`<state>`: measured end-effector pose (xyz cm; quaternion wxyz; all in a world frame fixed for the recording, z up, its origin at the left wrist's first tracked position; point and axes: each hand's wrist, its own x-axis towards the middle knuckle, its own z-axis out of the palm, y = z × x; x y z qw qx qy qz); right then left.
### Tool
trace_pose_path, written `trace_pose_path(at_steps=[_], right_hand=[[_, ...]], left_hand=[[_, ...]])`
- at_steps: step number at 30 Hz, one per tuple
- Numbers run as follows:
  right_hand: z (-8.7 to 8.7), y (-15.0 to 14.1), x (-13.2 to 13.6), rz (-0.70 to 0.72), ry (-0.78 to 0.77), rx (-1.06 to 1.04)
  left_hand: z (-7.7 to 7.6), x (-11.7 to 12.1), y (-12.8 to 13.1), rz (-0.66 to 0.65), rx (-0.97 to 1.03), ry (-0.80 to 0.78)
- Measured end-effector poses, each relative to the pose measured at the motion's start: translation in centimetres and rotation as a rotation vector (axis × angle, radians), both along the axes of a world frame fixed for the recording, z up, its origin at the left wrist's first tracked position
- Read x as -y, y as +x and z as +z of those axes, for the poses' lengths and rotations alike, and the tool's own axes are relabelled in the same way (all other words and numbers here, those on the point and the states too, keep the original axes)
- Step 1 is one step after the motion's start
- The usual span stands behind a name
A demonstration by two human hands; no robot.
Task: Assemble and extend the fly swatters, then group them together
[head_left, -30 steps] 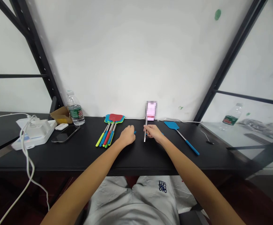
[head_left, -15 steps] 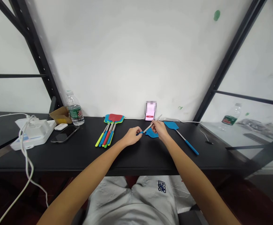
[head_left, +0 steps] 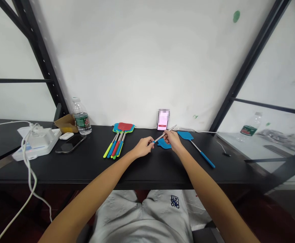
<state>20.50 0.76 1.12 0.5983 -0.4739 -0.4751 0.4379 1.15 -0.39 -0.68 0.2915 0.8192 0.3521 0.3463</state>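
My right hand (head_left: 172, 139) is closed around a thin metal rod (head_left: 159, 138) that slants up and to the right, its far end sticking out beyond the fingers. My left hand (head_left: 143, 147) pinches a small blue handle grip (head_left: 153, 142), mostly hidden by the fingers. The rod's lower end meets this grip; how far it sits inside I cannot tell. Under the rod a blue fly swatter head (head_left: 164, 144) lies flat on the table, partly covered by my right hand. Right of that hand rests a whole blue fly swatter (head_left: 207, 159) with a metal shaft.
Left of my hands several colourful fly swatters (head_left: 122, 127) lie in a bundle. A lit phone (head_left: 162, 124) leans on the wall. Farther left are a water bottle (head_left: 82, 122), a cardboard box (head_left: 67, 122), a dark phone (head_left: 70, 144) and a power strip (head_left: 46, 145). A short cable (head_left: 226, 154) lies right.
The rod and the blue grip have come together: a gap showed between them before, and now the rod's lower end meets the grip. Both hands stay in nearly the same place.
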Motion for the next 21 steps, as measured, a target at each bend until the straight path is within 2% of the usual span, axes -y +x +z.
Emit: trace_pose_path(at_steps=[6, 17, 19, 21], right_hand=[[-0.1, -0.3, 0.1, 0.035, 0.003, 0.02], [-0.4, -1.0, 0.7, 0.303, 0.007, 0.135], [-0.4, -1.1, 0.6, 0.303, 0.003, 0.132], [-0.4, -0.9, 0.4, 0.232, 0.01, 0.098]], left_hand=[[-0.1, 0.0, 0.0, 0.02, 0.003, -0.012], [0.1, -0.1, -0.2, 0.037, 0.033, 0.012], [0.2, 0.0, -0.2, 0.04, 0.035, 0.016], [0.2, 0.0, -0.2, 0.047, 0.031, 0.015]])
